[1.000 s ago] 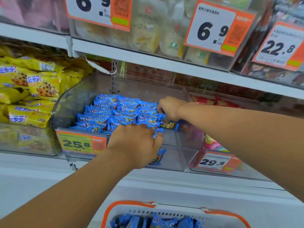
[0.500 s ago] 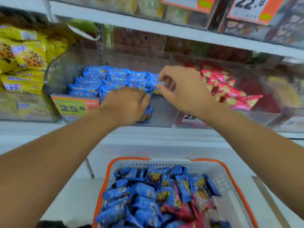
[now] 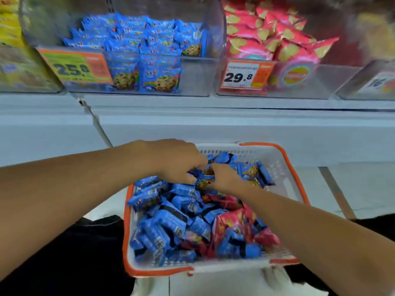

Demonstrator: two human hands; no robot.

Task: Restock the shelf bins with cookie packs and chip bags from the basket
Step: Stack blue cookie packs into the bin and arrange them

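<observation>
We work both hands in the white plastic basket with orange rim [image 3: 298, 182]; left hand [image 3: 177, 161] and right hand [image 3: 224, 178] pinch blue foil cookie packs [image 3: 205, 181] at the far end, nearest the clear shelf bin [image 3: 192, 75] awaiting them; pink chip bags [image 3: 233, 223] lie buried

White shelf [image 3: 235, 116] across the upper view, carrying a row of clear plastic bins side by side. Middle bin [image 3: 192, 82] filled with blue cookie packs [image 3: 136, 39], fronted by an orange and green price tag [image 3: 77, 68]. Bin to its right [image 3: 320, 86] filled with pink chip bags [image 3: 277, 37], with an orange price tag [image 3: 245, 75]. Leftmost bin [image 3: 27, 82] blurred, holding yellow packs [image 3: 10, 28].
</observation>
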